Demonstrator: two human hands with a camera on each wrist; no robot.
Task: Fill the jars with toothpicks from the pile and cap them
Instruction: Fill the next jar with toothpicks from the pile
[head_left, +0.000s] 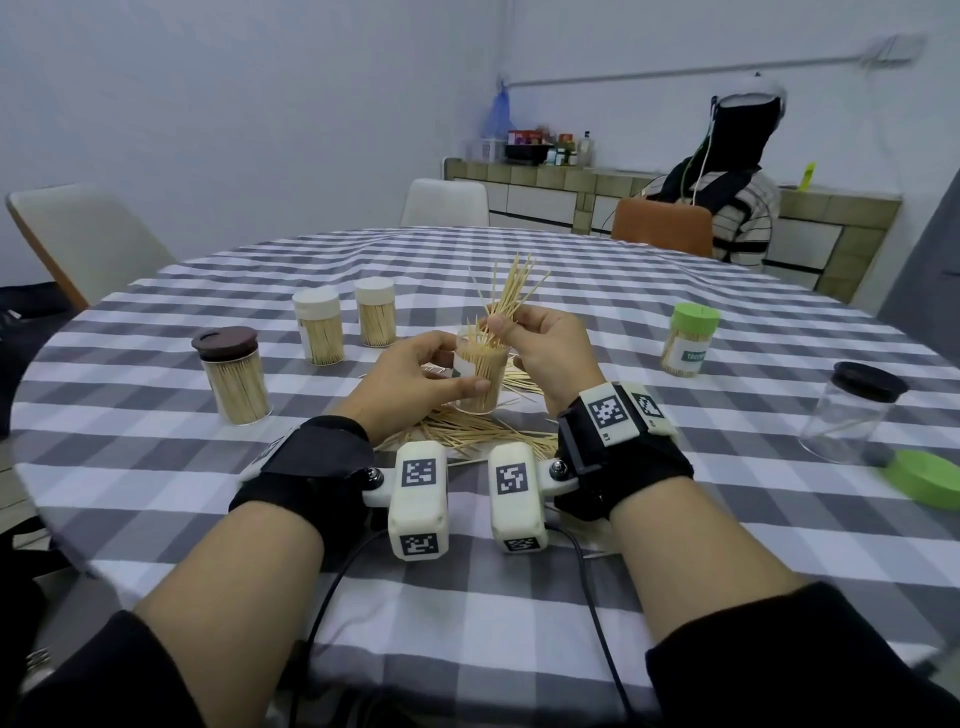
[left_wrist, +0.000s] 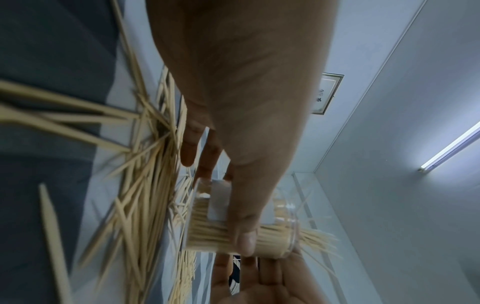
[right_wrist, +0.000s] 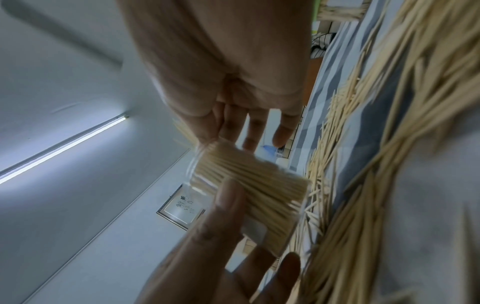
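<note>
A round counter (head_left: 675, 519) under a grey-and-white checked cloth. At its centre the left hand (head_left: 415, 374) wraps thumb and fingers around an uncapped clear jar (head_left: 480, 371), nearly full of upright toothpicks and standing in the loose toothpick pile (head_left: 467, 434). The right hand (head_left: 545, 348) pinches a bundle of toothpicks (head_left: 511, 291) whose lower ends dip into the jar's mouth.

To the left stand three full, capped jars: a brown-lidded jar (head_left: 232, 374) and two white-lidded jars (head_left: 318, 325) (head_left: 375, 310). To the right, a green-lidded jar (head_left: 691, 340) holds toothpicks; a black-lidded jar (head_left: 852, 413) looks almost empty. A loose green lid (head_left: 924, 478) is cut off at the frame edge.

Both wrist views are blurred; the hands hide much of the pile.
</note>
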